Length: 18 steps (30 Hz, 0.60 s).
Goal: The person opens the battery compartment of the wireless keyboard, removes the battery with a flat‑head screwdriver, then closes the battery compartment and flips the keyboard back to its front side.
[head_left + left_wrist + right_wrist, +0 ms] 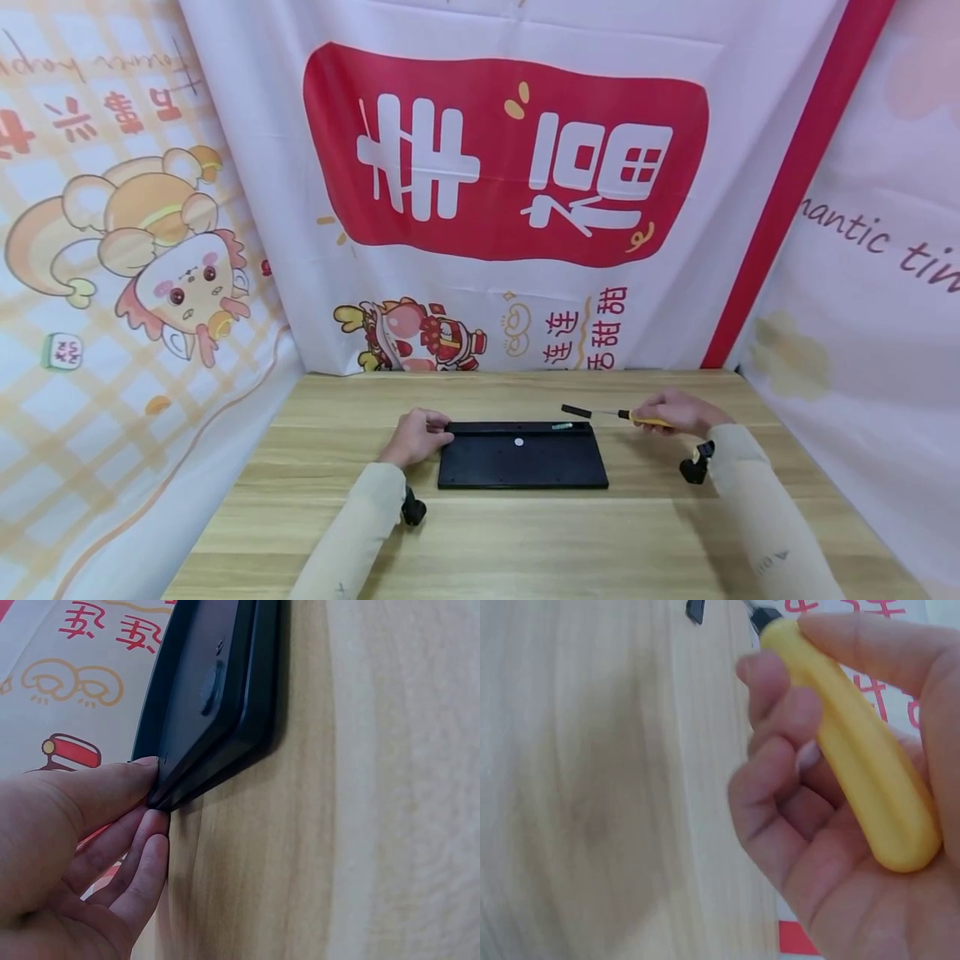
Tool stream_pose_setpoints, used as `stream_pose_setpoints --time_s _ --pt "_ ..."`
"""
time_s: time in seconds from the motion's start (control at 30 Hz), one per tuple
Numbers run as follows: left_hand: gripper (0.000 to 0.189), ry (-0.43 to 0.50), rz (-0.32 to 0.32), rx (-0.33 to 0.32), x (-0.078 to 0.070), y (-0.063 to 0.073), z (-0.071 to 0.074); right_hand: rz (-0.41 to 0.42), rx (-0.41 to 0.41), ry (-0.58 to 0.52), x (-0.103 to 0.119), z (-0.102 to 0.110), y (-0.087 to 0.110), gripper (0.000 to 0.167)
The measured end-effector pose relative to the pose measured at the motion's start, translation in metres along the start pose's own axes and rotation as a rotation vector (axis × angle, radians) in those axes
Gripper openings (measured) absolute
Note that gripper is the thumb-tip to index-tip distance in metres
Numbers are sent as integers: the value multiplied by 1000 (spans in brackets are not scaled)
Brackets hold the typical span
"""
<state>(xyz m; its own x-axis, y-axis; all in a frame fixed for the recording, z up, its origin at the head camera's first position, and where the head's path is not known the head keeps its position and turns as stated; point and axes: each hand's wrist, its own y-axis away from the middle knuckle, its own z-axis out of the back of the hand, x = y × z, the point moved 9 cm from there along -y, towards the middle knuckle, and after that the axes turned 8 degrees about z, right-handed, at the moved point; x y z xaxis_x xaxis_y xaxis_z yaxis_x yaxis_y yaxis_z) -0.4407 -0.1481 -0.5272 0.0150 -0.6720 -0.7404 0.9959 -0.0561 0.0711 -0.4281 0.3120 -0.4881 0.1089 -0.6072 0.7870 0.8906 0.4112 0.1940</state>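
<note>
From where I stand, taking twelve as straight ahead of the person, one black panel (pixel 517 467) lies flat on the wooden table (pixel 525 542), at the middle of the dial. A single long, uncovered slot (pixel 495 430) runs along its twelve o'clock edge; inside, toward two o'clock, sits one small green piece (pixel 562 427), apparently a battery. I count one white dot (pixel 519 442) just below the slot.

The left hand (pixel 415 437) is at the panel's ten o'clock corner, thumb on top, pinching it. The right hand (pixel 671 412), between two and three o'clock, has its fingers curled round the yellow handle of one screwdriver (pixel 853 754), whose shaft points toward nine. Near its tip, just beyond the panel's two o'clock corner, is one black strip (pixel 576 411); whether they touch, I can't tell. Two black devices (pixel 413 508) ride along, one at each wrist.
</note>
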Motion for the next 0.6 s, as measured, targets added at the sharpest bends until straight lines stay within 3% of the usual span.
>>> stream_pose_setpoints --time_s 0.3,0.47,0.6 --pt "22 -21 -31 -14 -1 0 0 28 -251 172 -26 19 14 38" --pt "20 -13 -24 -24 -2 2 0 38 -369 300 -38 19 21 28" --pt "21 -21 -31 -25 -2 2 0 22 -442 338 -45 16 26 24"
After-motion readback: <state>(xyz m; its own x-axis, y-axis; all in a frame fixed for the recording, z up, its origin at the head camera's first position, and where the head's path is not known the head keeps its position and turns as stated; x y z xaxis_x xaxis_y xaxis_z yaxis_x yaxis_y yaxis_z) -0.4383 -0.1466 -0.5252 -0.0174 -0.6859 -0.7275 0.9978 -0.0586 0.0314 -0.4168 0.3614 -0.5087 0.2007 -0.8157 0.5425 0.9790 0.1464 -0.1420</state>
